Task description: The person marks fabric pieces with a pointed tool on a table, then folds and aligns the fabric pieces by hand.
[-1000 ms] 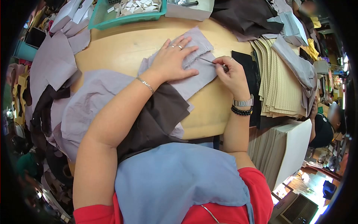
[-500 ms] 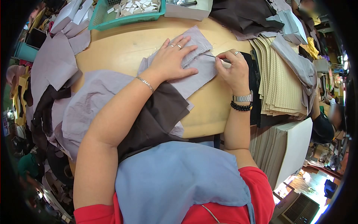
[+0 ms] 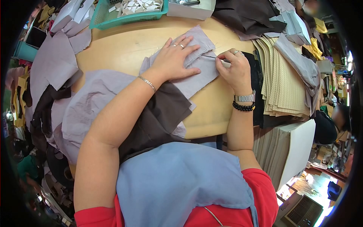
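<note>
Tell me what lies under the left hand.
Lilac cloth shows around the left hand, lying on the light-coloured table. Whatever folds or edges sit directly beneath the palm are covered and cannot be seen.

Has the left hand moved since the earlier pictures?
No, not noticeably: the left hand lies spread on the lilac cloth, in about the same place relative to the green tray.

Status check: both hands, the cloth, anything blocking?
Left hand spread flat on grey-mauve cloth. Right hand pinching thin dark tool, far end over cloth. Nothing visibly blocking the tool.
</note>
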`<state>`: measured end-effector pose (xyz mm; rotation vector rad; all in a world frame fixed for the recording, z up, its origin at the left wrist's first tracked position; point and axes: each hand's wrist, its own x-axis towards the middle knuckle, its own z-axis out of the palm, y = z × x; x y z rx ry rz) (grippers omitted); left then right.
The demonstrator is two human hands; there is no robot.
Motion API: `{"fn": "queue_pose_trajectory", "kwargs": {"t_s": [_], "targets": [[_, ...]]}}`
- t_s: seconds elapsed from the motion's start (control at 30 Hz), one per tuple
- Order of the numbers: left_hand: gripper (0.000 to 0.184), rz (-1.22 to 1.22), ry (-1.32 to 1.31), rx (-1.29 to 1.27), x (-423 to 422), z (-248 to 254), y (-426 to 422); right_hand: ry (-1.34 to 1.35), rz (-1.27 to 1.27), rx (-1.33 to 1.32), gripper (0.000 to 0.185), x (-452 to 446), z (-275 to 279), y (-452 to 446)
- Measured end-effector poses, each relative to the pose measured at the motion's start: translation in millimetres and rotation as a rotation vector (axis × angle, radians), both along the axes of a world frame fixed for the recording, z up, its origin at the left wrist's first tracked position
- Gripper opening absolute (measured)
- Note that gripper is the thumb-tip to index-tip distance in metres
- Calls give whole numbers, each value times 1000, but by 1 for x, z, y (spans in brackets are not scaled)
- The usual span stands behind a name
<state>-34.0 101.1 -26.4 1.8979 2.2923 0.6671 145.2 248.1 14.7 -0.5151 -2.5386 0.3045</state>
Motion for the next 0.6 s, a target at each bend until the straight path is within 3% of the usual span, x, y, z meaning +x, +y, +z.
{"fn": "queue_pose_trajectory", "kwargs": {"t_s": [0.6], "targets": [[78, 13, -10, -9, 1, 1, 0, -74, 59, 58, 7, -5, 12, 13]]}}
